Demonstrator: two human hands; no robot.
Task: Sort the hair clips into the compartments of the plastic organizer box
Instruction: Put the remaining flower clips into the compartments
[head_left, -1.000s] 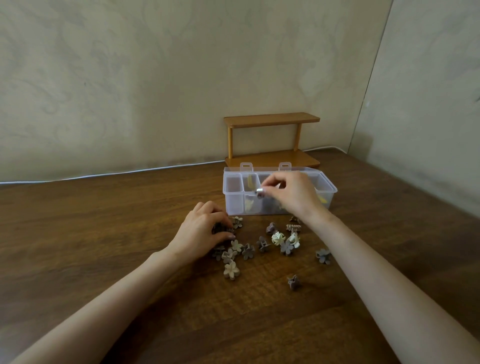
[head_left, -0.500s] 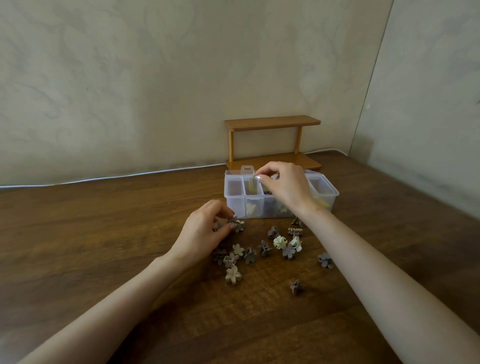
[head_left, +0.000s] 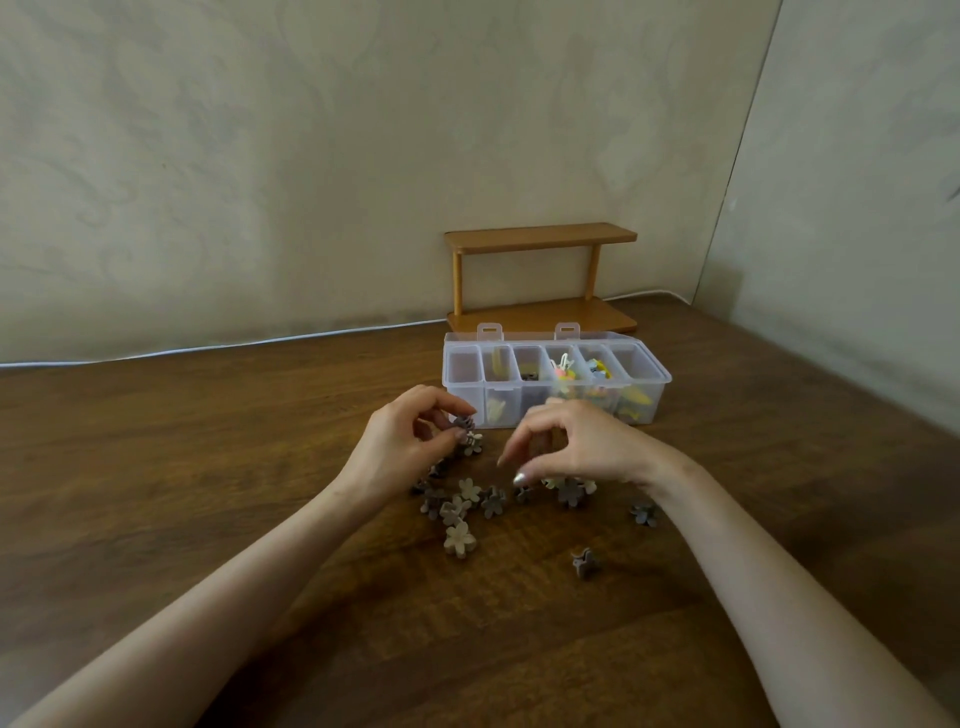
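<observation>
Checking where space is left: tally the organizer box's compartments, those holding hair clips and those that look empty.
Compartments of the organizer box holding hair clips: 5
Compartments that look empty: 1, the leftmost compartment
Total: 6

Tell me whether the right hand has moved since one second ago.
Yes. The right hand has drawn back from above the organizer box toward the person, now over the loose clips.

Organizer box (head_left: 550, 402) clear glossy plastic; flower clips (head_left: 460, 539) matt plastic; table (head_left: 208, 467) dark grained wood; shelf (head_left: 540, 236) smooth wood.
</observation>
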